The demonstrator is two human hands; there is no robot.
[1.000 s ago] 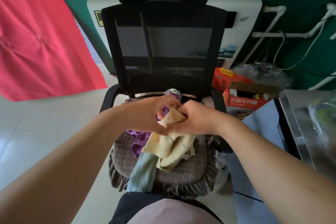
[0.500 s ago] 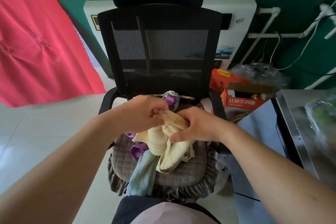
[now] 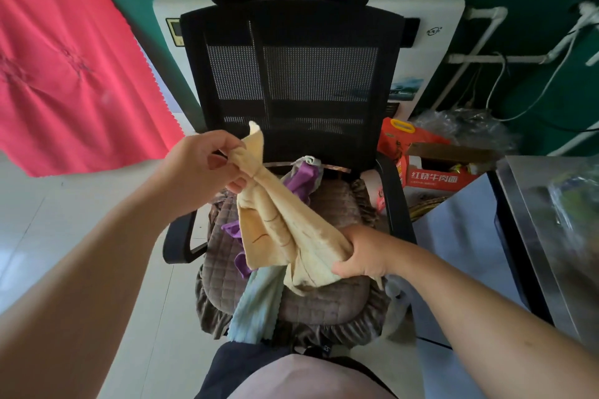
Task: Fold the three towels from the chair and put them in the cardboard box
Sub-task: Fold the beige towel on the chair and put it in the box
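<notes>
At the far left of the frame hangs a big pink cloth (image 3: 64, 68). Next, near the middle, our left hand (image 3: 201, 168) pinches the top corner of the soft yellow towel (image 3: 275, 233) with curled fingers. The towel runs on a slant, from that high corner down to the lower right. There our right hand (image 3: 363, 253) grips the low end in a closed fist. So the towel's long line lies between our two hands, ready to be pulled flat, we think. Under it, on the black mesh chair (image 3: 291, 74), lie a purple towel (image 3: 301, 176) and a pale green towel (image 3: 256, 304). At the right sits an open cardboard box with red print (image 3: 434, 176).
</notes>
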